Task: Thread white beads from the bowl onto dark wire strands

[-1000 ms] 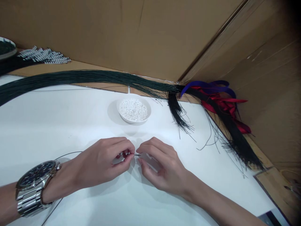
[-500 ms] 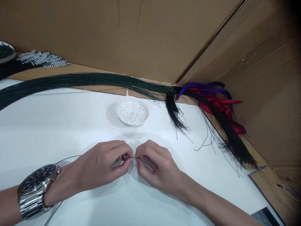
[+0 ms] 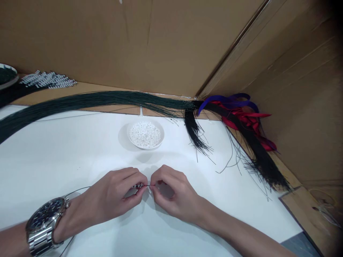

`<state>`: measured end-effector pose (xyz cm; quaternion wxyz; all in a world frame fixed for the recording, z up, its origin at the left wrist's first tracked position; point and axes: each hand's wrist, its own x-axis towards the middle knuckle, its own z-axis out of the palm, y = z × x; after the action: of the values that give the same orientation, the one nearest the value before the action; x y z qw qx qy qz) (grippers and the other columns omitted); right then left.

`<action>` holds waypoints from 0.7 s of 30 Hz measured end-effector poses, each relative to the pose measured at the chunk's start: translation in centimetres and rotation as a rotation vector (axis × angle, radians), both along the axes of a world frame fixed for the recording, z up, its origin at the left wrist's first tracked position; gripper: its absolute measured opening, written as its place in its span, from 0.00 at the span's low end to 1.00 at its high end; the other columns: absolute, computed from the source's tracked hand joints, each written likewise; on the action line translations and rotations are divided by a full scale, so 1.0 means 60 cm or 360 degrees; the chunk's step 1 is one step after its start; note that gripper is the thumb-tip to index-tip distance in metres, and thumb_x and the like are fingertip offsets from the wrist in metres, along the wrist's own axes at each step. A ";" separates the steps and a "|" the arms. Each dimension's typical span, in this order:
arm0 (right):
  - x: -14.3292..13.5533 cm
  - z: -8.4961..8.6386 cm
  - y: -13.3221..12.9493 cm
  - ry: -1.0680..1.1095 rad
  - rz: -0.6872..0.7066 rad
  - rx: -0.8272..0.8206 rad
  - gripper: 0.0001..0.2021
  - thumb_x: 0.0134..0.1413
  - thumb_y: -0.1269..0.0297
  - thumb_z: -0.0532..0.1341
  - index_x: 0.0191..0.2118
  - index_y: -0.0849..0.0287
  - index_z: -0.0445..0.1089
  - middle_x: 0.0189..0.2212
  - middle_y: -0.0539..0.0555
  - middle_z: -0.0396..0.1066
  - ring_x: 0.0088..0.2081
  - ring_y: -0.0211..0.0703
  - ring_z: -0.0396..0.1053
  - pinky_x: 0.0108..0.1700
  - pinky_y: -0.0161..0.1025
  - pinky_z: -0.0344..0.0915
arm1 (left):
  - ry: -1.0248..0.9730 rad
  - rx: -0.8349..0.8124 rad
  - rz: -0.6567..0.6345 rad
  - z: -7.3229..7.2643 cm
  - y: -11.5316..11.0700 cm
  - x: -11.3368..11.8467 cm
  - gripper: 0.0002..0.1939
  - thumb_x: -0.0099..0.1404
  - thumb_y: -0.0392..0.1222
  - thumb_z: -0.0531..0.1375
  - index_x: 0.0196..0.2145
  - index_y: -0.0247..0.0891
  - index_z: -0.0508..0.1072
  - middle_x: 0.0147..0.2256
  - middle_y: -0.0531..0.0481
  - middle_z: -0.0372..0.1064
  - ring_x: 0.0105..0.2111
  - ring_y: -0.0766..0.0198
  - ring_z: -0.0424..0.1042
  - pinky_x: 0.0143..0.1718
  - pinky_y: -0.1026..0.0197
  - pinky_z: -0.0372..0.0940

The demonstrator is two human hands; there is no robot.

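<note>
My left hand, with a steel watch on its wrist, pinches a thin black cord between thumb and forefinger. Small white beads sit in a row on that cord, partly hidden inside the left fingers. My right hand pinches the same cord just to the right, with a narrow gap between the two hands. Part of the cord trails out behind the left wrist. Beyond the hands stands a white bowl holding many small white beads.
A long bundle of dark green cords lies along the back. At the right are black cords, a purple ribbon and a red ribbon. Beaded cord ends and another dish lie far left. Cardboard walls enclose the table.
The view has shifted slightly, so the bowl and hands appear lower and a little to the left. Both hands keep their pinch on the cord, the right fingertips closing slightly nearer together.
</note>
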<state>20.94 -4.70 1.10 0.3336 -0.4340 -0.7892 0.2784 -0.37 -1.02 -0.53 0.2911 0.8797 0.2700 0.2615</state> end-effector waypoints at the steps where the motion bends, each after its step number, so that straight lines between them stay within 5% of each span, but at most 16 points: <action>1: 0.001 0.000 0.001 0.0018 0.0007 -0.0016 0.05 0.55 0.74 0.59 0.36 0.58 0.68 0.29 0.51 0.70 0.31 0.38 0.67 0.32 0.34 0.64 | 0.0009 0.0002 0.0003 0.002 0.000 0.000 0.05 0.69 0.31 0.55 0.37 0.39 0.69 0.29 0.55 0.67 0.27 0.69 0.65 0.28 0.66 0.59; 21: 0.020 0.001 0.010 0.0199 0.0090 -0.0408 0.05 0.54 0.74 0.59 0.35 0.57 0.64 0.30 0.51 0.69 0.34 0.40 0.66 0.38 0.37 0.64 | 0.0116 -0.0195 0.0001 0.025 -0.004 -0.001 0.08 0.70 0.32 0.53 0.39 0.40 0.71 0.31 0.51 0.72 0.30 0.63 0.71 0.32 0.61 0.66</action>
<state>22.13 -4.09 1.16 0.3160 -0.4325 -0.7367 0.4127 -0.41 -1.25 0.96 0.3343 0.8692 0.2961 0.2124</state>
